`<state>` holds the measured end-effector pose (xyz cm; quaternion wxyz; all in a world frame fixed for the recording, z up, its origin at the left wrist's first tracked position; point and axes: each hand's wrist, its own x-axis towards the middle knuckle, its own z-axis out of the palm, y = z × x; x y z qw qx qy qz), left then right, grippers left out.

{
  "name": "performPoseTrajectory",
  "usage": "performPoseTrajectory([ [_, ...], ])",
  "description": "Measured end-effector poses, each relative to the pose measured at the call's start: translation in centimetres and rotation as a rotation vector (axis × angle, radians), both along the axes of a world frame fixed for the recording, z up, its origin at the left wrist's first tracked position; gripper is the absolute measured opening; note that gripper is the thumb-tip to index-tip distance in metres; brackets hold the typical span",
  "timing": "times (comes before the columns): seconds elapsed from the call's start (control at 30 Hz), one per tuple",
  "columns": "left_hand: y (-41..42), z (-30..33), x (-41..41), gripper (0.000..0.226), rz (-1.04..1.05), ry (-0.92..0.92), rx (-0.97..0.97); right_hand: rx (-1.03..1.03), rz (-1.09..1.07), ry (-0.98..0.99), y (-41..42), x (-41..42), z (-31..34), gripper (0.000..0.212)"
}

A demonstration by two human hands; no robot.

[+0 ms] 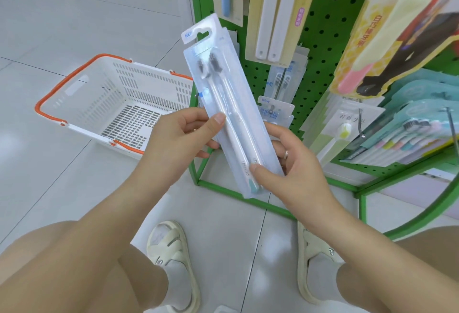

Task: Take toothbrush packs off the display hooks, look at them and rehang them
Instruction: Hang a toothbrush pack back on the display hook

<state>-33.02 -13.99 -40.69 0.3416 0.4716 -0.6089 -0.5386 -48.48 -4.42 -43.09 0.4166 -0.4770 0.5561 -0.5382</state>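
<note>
Basket, white with orange handles, sits on tiled floor left of green pegboard rack; more packs hang there on hooks. Toothbrush pack is off the hooks, held tilted before the rack. Left hand pinches its middle, thumb on front. Right hand grips the lower end, thumb across.

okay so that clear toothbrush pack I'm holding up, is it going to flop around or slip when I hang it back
Probably fairly stiff: the toothbrush pack stands straight though the left hand and right hand hold only its lower half. Its glossy clear plastic may be slippery. It likely weighs little, holding two slim brushes.
</note>
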Motion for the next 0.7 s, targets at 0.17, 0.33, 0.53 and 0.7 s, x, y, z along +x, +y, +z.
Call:
performPoseTrajectory([
  [0.17,0.9,0.2,-0.5,0.040,-0.107,0.102,0.118,-0.239,-0.190,0.667,0.4,0.1,-0.4,0.052],
  [0.33,1.7,-0.4,-1.1,0.036,-0.179,0.217,0.233,-0.465,-0.163,1.031,0.2,0.1,-1.9,0.041],
  [0.53,0.7,-0.3,-0.3,0.016,-0.048,0.317,0.218,-0.128,-0.115,0.567,0.0,0.1,-0.1,0.041],
  [0.7,-0.1,0.3,0.3,0.029,-0.048,0.444,0.276,0.160,-0.029,0.036,-0.7,-1.0,0.8,0.047],
])
